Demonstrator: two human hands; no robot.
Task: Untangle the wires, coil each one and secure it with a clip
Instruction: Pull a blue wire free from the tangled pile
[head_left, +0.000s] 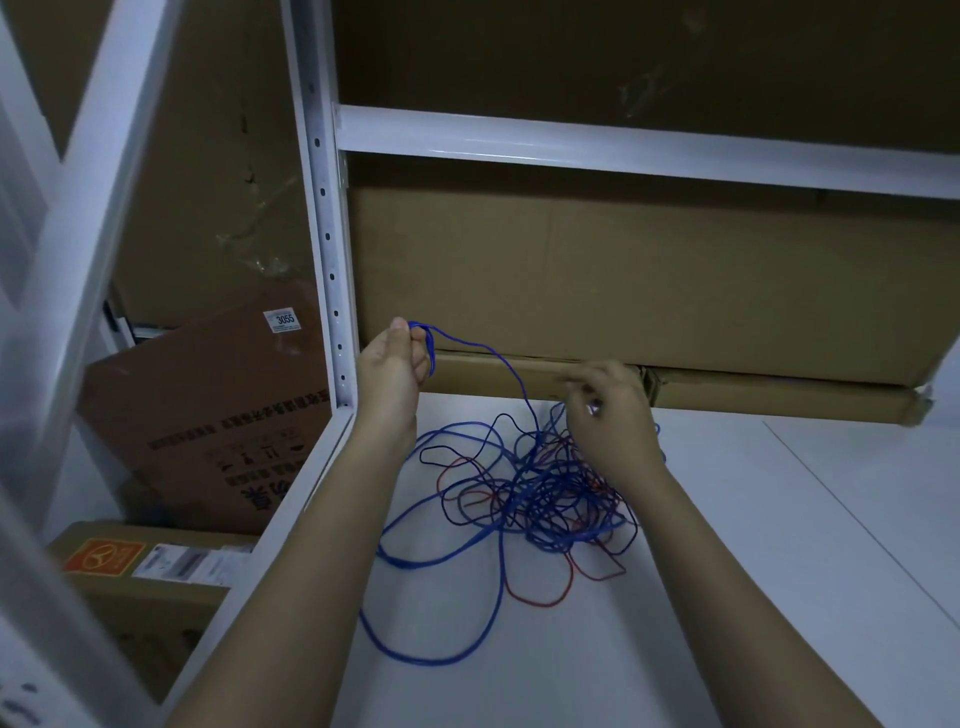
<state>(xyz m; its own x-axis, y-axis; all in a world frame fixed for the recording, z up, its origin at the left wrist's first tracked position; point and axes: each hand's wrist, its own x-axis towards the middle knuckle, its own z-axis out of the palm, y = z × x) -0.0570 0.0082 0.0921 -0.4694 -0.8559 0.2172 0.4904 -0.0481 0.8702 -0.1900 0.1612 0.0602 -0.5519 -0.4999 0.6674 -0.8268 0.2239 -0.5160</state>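
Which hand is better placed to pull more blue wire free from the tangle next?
Right. The right hand hovers at the tangle; the left hand grips the blue wire raised.

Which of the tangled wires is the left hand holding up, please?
The bright blue wire: the left hand pinches its looped end above the shelf, while the red wire and dark wire lie flat.

Storeroom, white metal shelving (623, 145), stacked cardboard boxes (597, 280), labelled cartons (208, 415)

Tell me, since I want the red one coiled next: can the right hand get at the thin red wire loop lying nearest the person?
Probably yes: the thin red wire loop lies uncovered on the white shelf, below the right hand.
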